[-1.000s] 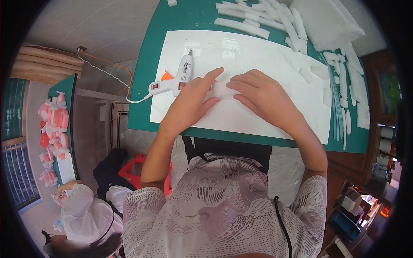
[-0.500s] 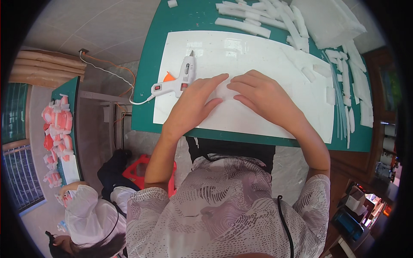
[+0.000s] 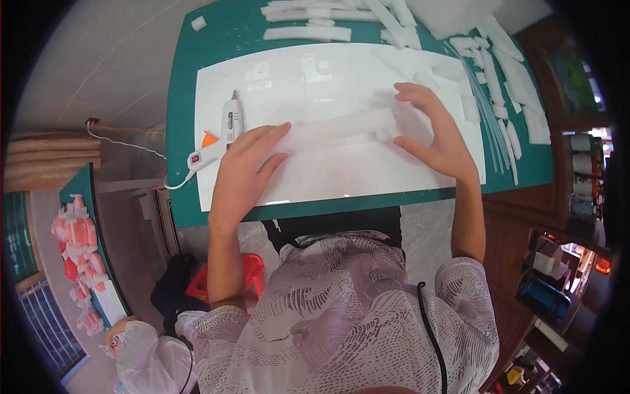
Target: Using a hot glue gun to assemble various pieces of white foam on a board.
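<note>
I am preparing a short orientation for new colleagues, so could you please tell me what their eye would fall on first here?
Probably the pale, blurred strip stretching between the left hand and the spread right hand, over the white board. Next, the white glue gun just beyond the left hand, with orange showing beside it. Far left, a cluster of pink-and-white pieces stands out on another table.

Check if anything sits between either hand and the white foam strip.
Nothing visible. The white foam strip lies in the gap between the left hand and right hand; the glue gun is outside it, beside the left hand.
</note>
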A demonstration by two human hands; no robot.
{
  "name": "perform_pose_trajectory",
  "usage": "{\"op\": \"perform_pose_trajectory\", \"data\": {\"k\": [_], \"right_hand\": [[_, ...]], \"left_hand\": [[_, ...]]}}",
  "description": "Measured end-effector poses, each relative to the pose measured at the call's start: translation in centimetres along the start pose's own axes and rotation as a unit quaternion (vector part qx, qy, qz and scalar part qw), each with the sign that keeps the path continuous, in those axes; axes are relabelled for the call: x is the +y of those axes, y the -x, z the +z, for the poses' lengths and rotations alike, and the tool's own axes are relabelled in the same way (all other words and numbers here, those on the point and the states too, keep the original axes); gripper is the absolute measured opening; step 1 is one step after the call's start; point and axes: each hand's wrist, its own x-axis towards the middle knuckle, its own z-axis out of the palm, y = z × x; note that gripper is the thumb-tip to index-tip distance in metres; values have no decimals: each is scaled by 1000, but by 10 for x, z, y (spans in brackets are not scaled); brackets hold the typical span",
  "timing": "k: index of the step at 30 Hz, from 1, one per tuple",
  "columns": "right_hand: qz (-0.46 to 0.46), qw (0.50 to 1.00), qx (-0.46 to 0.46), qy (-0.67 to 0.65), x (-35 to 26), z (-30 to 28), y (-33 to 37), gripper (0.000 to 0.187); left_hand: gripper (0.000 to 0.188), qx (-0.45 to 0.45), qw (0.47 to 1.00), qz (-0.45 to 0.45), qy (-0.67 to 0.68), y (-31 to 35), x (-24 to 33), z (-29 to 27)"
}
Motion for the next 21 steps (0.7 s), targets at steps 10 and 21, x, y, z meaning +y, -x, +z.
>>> {"op": "perform_pose_trajectory", "data": {"k": [10,21], "right_hand": [[82,990,-13,-111,4,29,13,50],[74,993,20,-92,8,37,18,38]], "left_hand": [[41,4,1000,-18,-13,-3,6,2],[42,6,1000,-27,-13,0,4,2]]}}
